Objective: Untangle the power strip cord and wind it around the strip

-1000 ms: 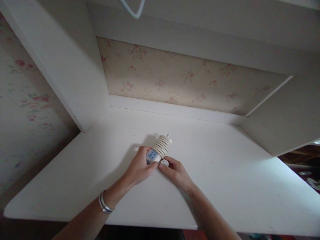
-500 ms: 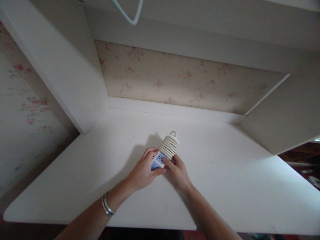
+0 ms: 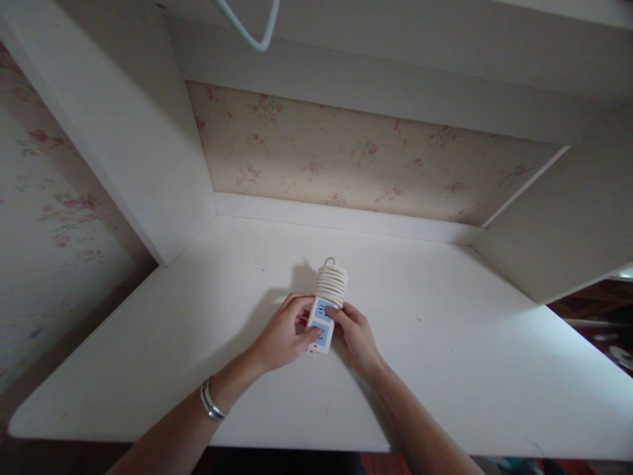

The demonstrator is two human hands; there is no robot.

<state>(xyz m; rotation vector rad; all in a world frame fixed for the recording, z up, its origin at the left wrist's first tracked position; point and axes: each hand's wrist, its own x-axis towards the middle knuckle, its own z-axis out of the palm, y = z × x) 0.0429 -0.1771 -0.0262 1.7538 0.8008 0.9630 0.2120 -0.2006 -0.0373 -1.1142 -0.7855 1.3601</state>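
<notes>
A white power strip point(image 3: 324, 323) with blue socket panels is held between both hands above the desk. Its off-white cord point(image 3: 331, 285) is wound in tight coils round the far end, and a small loop sticks out past the coils. From the left side, my left hand point(image 3: 284, 335) grips the strip, thumb on the nearer socket panel. My right hand point(image 3: 355, 335) grips it from the right, with the thumb on the farther panel just below the coils. The fingers beneath the strip are mostly hidden.
A white desk point(image 3: 425, 369) lies under the hands, with a floral-papered wall point(image 3: 316, 155) behind it. White side panels point(image 3: 123, 119) rise left and right, and a shelf hangs overhead. A pale bent rod point(image 3: 267, 33) dangles at the top.
The power strip has turned from leaning right to nearly upright in view, its coiled end swinging left. More of its socket face now shows, and the left thumb now lies on the nearer panel.
</notes>
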